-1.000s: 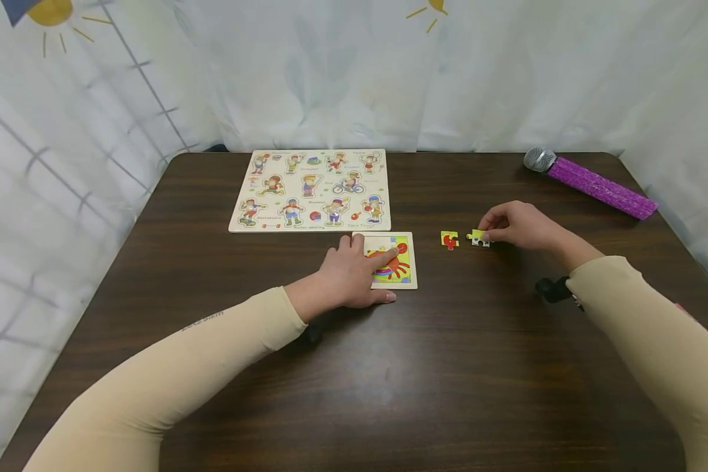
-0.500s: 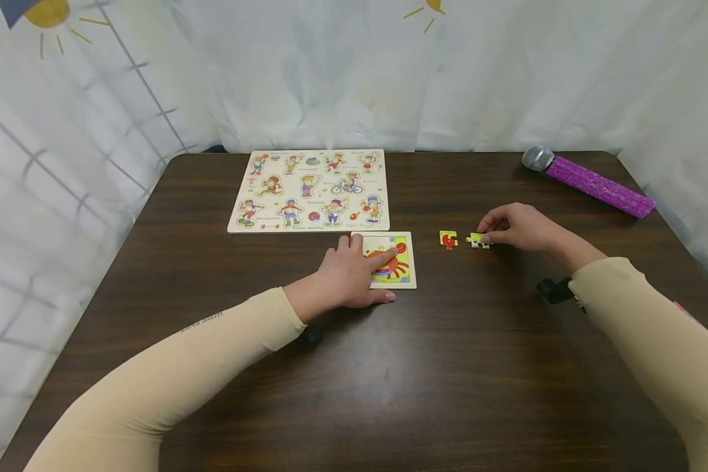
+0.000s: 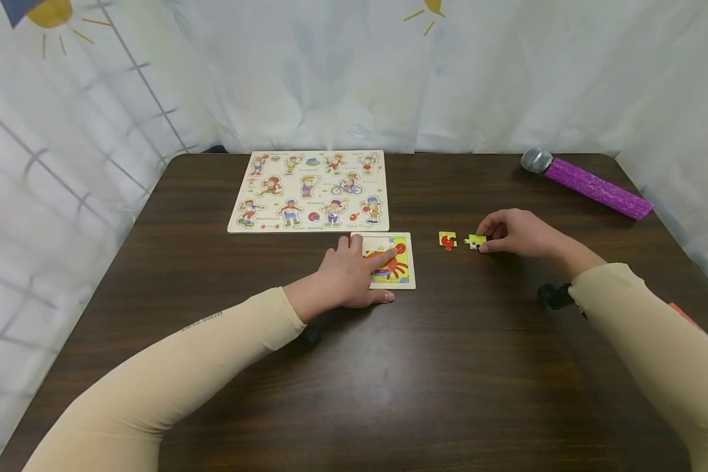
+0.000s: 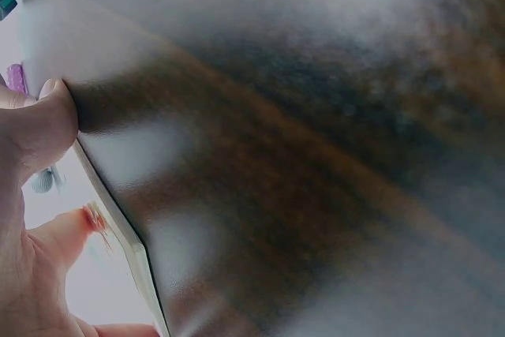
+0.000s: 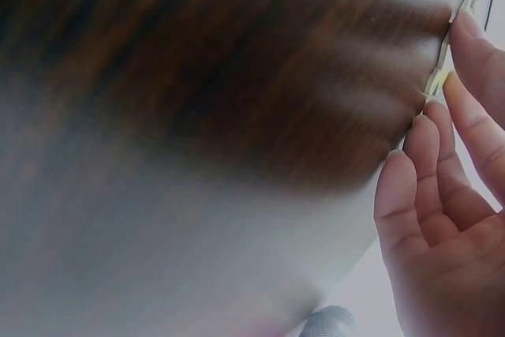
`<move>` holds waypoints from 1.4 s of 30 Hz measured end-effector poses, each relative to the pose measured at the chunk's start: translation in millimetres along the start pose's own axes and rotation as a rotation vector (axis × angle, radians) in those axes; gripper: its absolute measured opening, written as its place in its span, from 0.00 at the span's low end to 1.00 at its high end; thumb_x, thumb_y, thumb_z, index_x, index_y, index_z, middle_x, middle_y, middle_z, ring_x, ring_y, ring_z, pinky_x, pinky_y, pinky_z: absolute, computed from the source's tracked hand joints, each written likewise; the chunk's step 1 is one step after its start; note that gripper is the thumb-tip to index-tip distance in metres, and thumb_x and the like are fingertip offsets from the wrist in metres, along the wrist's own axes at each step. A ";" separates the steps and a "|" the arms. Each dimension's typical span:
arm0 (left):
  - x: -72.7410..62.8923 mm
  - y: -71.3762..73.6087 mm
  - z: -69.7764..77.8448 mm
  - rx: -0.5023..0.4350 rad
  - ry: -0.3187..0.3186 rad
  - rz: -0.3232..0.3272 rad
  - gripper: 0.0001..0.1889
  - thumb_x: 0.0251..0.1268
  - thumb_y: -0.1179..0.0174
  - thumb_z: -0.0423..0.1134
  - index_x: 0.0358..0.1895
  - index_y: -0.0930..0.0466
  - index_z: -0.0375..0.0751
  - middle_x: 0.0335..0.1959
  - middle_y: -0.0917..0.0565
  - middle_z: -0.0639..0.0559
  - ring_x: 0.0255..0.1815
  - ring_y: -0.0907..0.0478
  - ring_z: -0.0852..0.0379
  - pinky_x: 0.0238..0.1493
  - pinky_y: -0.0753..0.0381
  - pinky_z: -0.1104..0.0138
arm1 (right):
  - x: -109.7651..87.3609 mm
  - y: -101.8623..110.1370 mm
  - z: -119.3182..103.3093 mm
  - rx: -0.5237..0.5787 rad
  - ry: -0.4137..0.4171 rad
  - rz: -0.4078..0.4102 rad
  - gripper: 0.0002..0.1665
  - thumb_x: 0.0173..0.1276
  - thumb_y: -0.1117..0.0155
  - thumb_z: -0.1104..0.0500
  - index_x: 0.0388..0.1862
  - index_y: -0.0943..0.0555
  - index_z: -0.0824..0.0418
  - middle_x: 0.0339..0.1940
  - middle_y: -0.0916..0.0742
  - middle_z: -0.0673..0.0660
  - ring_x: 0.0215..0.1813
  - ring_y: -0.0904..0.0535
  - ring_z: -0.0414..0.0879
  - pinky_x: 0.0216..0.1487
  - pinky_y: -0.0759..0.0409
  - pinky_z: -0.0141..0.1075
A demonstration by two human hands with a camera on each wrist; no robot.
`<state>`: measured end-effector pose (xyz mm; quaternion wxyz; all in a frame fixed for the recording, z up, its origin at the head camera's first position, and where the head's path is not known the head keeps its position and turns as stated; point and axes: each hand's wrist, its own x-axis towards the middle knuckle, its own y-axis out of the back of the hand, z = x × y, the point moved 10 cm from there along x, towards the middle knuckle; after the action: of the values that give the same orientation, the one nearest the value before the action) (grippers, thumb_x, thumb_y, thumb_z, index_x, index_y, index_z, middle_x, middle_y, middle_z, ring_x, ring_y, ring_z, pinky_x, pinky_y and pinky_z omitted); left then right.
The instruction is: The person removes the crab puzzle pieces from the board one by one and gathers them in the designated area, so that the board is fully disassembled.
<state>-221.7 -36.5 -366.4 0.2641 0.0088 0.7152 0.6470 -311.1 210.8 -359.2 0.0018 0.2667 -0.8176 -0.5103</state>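
Note:
My left hand point(image 3: 348, 272) lies over a small framed jigsaw puzzle point(image 3: 398, 265) with a red crab on yellow. Its index finger rests on the picture, and the thumb lies along the near edge of the frame. Part of the puzzle's left side is hidden under the hand; a bare pale patch shows at its upper left. To the right, my right hand point(image 3: 516, 233) pinches a yellow and white jigsaw piece point(image 3: 475, 242) between thumb and index finger, low at the tabletop. Just left of it lies a yellow jigsaw piece with a red shape point(image 3: 447, 240).
A large pale board point(image 3: 309, 192) with cartoon sports figures lies behind the small puzzle, close to its frame. At the back right is a toy microphone point(image 3: 592, 188) with a purple handle. A white curtain point(image 3: 354, 78) hangs behind the dark wooden table point(image 3: 389, 380).
My right hand has shifted slightly toward me, and the piece it pinches has moved a little left and nearer. The left hand stays on the puzzle.

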 end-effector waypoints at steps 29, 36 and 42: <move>0.0 -0.4 0.4 -0.008 -0.006 0.010 0.45 0.62 0.45 0.75 0.82 0.49 0.71 0.65 0.34 0.34 0.61 0.36 0.40 0.55 0.23 0.52 | 3.2 3.3 -25.0 0.027 0.063 0.068 0.18 0.71 0.30 0.56 0.56 0.17 0.63 0.47 0.14 0.60 0.46 0.20 0.50 0.47 0.22 0.42; 0.5 -1.0 1.2 -0.009 -0.014 -0.001 0.46 0.63 0.46 0.75 0.82 0.51 0.71 0.68 0.36 0.33 0.64 0.36 0.39 0.58 0.23 0.52 | 18.7 -18.9 -77.9 -0.024 0.190 0.055 0.21 0.70 0.29 0.57 0.59 0.17 0.62 0.55 0.14 0.62 0.55 0.20 0.55 0.60 0.21 0.52; 0.6 -2.4 0.3 0.011 -0.016 -0.006 0.46 0.64 0.48 0.76 0.82 0.52 0.71 0.68 0.37 0.32 0.65 0.37 0.39 0.59 0.23 0.51 | 31.3 -42.6 -121.4 -0.053 0.315 0.016 0.23 0.67 0.26 0.57 0.59 0.16 0.61 0.59 0.15 0.60 0.63 0.23 0.55 0.67 0.25 0.53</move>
<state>-221.3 -36.4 -368.9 0.2717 0.0130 0.7168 0.6420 -286.1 81.6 -345.0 0.1411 0.3365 -0.7956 -0.4836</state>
